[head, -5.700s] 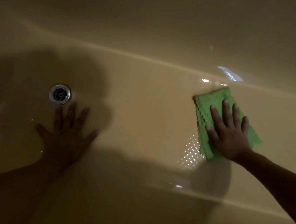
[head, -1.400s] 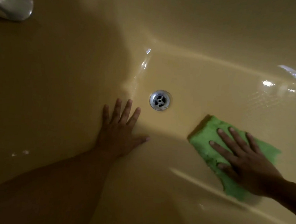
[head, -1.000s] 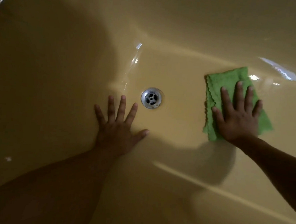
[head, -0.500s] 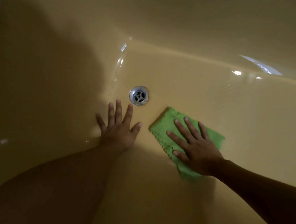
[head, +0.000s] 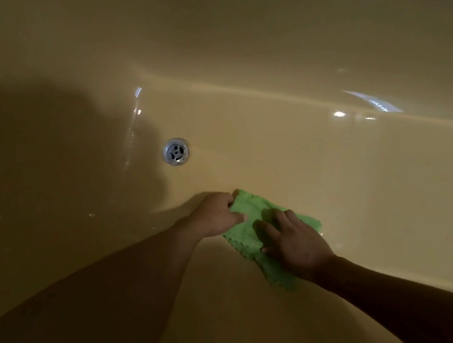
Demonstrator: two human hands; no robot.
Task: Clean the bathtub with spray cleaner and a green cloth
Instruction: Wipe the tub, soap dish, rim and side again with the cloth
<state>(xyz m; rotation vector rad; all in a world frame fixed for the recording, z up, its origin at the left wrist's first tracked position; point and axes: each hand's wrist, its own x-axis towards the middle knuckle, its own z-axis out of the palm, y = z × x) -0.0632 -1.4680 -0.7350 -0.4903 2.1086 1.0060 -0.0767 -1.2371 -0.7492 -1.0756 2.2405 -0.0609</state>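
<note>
Left hand (head: 213, 215) now off the bathtub (head: 326, 164) floor, pinching the green cloth (head: 247, 227) beside the right hand (head: 296, 246), whose fingers curl into it; unbraced, the person may slip.

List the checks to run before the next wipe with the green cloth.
1. Green cloth lies on the bathtub floor: ok.
2. Left hand grips the cloth's edge nearest the drain: ok.
3. Right hand is on the cloth with its fingers bent; whether it pinches the cloth: cannot tell.
4. Cloth spread flat for a full stroke: not ok, it looks rumpled between the hands.
5. Drain uncovered and apart from the cloth: ok.
6. Spray cleaner within reach: cannot tell, it is not in view.
</note>
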